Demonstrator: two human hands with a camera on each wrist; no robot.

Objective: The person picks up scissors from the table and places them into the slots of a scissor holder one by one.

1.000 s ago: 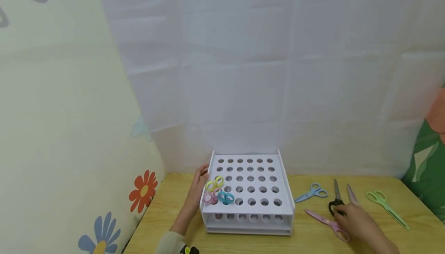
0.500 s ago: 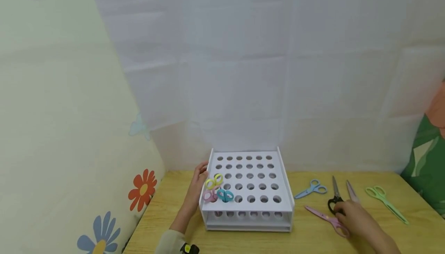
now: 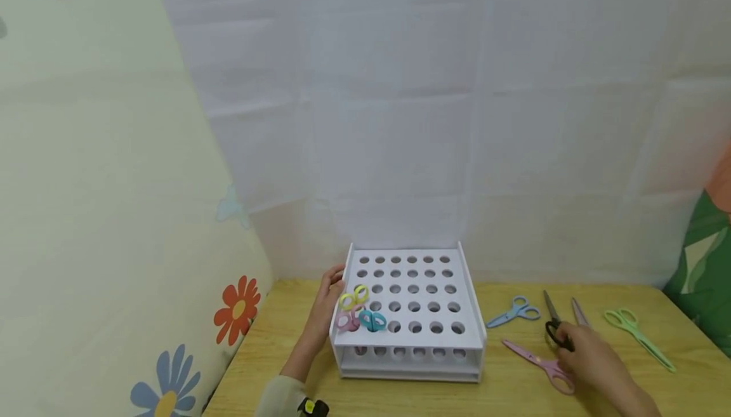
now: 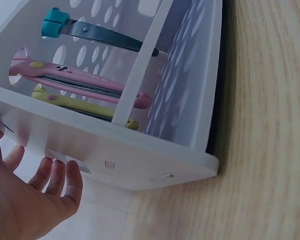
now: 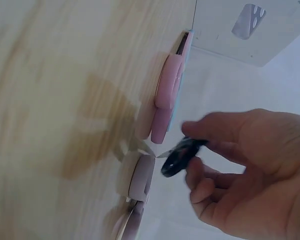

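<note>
My right hand [image 3: 588, 357] pinches the handle of black-handled scissors [image 3: 552, 326] between thumb and fingers. In the right wrist view the black handle [image 5: 179, 159] is held just above the table, blade pointing away. My left hand [image 3: 324, 309] rests against the left side of a white rack [image 3: 408, 339] with rows of round holes; its fingertips touch the side panel by a slot [image 4: 70, 161]. Yellow scissors [image 4: 70, 102], pink scissors [image 4: 85, 81] and teal scissors [image 4: 110, 36] stand in holes at the rack's front left corner, blades down inside.
Loose on the table [image 3: 502, 398] lie light blue scissors [image 3: 508, 315], pink scissors [image 3: 537, 360] and green scissors [image 3: 639, 339]. A mauve pair [image 3: 580, 312] lies partly behind my right hand. A white sheet [image 3: 400, 150] hangs behind; a flower-printed wall [image 3: 143, 245] stands left.
My right hand has drawn the black scissors' handle slightly right, and the blade now slants more to the left. My left hand and the rack stay as they were.
</note>
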